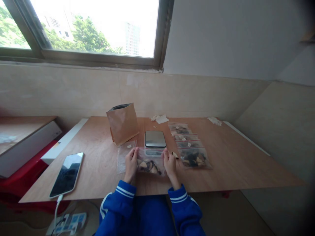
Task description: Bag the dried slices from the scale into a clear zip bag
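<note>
A clear zip bag (150, 165) with dark and pale dried pieces in it, perhaps dried mushrooms, is stretched between my two hands above the table's near edge. My left hand (131, 164) pinches its upper left corner. At the upper right corner, my right hand (170, 165) pinches the bag's top edge. Just behind the bag lies a kitchen scale (155, 139) with a shiny top. An empty-looking zip bag (122, 162) lies flat beside my left hand. Close to my right hand is one small loose dried piece (175, 155).
A brown paper pouch (123, 124) stands open at back left. Several filled zip bags (194, 159) lie in a row on the right. A phone (67, 173) with a cable lies at the left edge. Paper scraps (161, 119) lie near the wall.
</note>
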Action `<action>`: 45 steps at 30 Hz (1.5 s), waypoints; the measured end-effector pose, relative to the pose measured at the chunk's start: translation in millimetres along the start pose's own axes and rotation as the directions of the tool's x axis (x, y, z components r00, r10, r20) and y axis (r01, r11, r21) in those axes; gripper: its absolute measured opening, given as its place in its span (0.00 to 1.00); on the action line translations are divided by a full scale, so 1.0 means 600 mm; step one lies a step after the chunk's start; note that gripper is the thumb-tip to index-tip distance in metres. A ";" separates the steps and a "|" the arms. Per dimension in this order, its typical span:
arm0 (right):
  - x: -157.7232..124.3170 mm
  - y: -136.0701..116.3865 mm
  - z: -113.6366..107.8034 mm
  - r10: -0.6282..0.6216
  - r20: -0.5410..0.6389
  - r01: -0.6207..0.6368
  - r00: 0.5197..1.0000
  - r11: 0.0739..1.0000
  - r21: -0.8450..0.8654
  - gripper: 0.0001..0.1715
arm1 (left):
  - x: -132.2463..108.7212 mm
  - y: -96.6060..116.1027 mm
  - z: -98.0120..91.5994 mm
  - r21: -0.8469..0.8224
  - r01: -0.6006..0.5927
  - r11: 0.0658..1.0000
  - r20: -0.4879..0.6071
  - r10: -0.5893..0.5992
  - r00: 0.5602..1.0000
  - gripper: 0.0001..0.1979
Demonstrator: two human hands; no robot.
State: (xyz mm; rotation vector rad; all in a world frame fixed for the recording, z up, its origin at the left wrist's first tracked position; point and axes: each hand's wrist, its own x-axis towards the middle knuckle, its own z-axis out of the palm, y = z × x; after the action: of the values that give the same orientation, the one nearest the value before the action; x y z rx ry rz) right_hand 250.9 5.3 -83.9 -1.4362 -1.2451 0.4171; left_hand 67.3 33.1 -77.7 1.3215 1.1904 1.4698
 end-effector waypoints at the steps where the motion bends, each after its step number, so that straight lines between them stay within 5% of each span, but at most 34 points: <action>1: 0.000 0.003 -0.001 0.003 -0.015 -0.004 1.000 1.000 -0.027 0.39 | 0.005 -0.001 0.003 0.010 0.000 1.000 -0.010 0.001 1.000 0.21; 6: -0.005 0.014 -0.005 0.037 -0.062 -0.042 0.997 0.996 -0.077 0.37 | 0.016 -0.015 0.015 -0.005 0.054 0.999 0.021 -0.054 0.998 0.25; 15: -0.022 0.025 0.012 0.019 0.050 -0.021 0.999 0.999 0.041 0.23 | 0.008 -0.035 0.011 -0.021 0.079 0.997 -0.041 -0.080 0.996 0.22; 28: -0.014 0.037 0.007 0.070 -0.081 -0.057 0.994 0.987 0.147 0.24 | 0.002 -0.025 0.011 -0.207 0.099 0.973 0.033 -0.094 0.995 0.15; 33: -0.014 0.037 0.003 0.166 -0.084 -0.150 0.983 0.974 0.171 0.27 | 0.005 -0.037 0.006 -0.173 0.092 0.981 -0.003 -0.094 0.996 0.15; 45: -0.012 0.042 0.000 0.118 -0.142 -0.100 0.983 0.986 0.130 0.28 | 0.001 -0.029 0.003 -0.098 0.081 0.992 -0.016 -0.083 0.996 0.15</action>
State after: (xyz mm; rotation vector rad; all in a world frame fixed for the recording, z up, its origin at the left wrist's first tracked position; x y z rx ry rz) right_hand 259.2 4.1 -109.0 -1.4079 -1.0071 0.4445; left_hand 68.4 37.6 -94.5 1.1813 1.1584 1.4661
